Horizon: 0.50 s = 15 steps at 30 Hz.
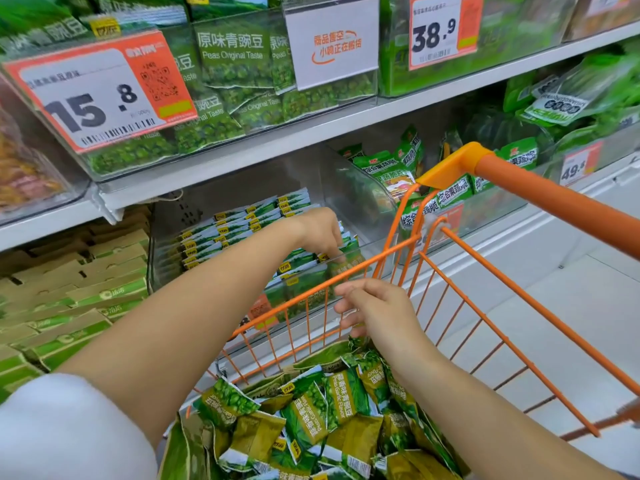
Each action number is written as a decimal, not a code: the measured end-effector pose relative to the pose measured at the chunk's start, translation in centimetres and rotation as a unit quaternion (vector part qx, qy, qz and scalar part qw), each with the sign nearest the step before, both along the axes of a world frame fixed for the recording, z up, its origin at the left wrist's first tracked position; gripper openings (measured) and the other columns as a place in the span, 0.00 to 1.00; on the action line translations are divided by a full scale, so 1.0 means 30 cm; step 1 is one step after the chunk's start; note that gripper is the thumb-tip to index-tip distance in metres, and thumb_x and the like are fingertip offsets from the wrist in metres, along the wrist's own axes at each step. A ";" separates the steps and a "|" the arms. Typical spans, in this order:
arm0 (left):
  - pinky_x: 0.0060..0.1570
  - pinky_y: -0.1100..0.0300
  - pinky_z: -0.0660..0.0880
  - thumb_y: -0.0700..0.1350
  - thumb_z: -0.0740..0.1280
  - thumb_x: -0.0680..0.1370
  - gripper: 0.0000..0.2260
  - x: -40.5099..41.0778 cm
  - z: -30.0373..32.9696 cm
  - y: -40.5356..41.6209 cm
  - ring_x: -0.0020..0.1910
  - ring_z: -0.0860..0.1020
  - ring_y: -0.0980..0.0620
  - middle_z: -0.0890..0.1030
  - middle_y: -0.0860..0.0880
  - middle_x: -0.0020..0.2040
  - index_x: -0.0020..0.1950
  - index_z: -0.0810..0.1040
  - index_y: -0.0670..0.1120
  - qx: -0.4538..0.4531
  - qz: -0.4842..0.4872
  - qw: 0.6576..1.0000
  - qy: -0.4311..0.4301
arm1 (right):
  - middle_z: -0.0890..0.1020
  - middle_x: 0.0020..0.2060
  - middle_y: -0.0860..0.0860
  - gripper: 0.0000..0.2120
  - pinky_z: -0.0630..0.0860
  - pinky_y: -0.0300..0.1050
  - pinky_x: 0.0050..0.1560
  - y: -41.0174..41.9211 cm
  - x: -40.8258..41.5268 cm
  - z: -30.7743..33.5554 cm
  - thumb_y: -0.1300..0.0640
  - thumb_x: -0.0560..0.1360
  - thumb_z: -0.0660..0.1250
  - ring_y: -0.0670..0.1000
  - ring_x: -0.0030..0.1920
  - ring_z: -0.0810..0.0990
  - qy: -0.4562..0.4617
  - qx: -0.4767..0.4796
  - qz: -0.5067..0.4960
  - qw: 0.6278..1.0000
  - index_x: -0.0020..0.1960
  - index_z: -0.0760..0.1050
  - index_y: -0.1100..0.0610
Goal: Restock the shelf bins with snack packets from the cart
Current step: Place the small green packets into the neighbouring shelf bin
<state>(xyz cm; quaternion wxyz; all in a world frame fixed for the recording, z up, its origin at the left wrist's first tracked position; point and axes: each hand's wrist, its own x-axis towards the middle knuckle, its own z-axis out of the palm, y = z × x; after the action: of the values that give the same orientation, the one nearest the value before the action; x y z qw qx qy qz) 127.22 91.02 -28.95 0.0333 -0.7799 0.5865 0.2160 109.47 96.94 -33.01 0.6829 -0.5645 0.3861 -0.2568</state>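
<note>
A clear shelf bin (332, 181) on the lower shelf holds rows of green pea snack packets (239, 223) standing on edge. My left hand (320, 232) reaches into it, its bunched fingers pointing down and pinching the top edge of a packet (341, 263) at the bin's front right. The thumb is hidden. My right hand (379, 315) hovers over the orange wire cart (491, 320) with fingers loosely curled and nothing in them. Just below it, the cart holds a heap of several green and yellow packets (311, 417).
The cart's orange handle (561, 202) juts toward the shelf at the right. A bin of green vegetable-crisp packets (388, 174) stands to the right of the pea bin. Stacked cardboard boxes (79, 289) fill the shelf at the left. An upper shelf carries pea bins with price tags (100, 95).
</note>
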 end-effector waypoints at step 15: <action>0.33 0.58 0.60 0.53 0.71 0.76 0.19 0.009 -0.009 -0.044 0.30 0.60 0.50 0.63 0.50 0.30 0.31 0.68 0.48 0.130 -0.051 0.989 -0.045 | 0.80 0.32 0.50 0.11 0.75 0.42 0.34 0.005 0.002 0.001 0.64 0.79 0.59 0.47 0.29 0.76 -0.002 0.004 0.021 1.000 0.46 0.79 0.56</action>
<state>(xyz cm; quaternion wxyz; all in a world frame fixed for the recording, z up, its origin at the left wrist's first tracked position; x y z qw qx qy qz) 127.49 89.69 -29.22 0.1717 -0.7467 0.5907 0.2529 109.53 97.09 -32.97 0.6912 -0.5690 0.3743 -0.2417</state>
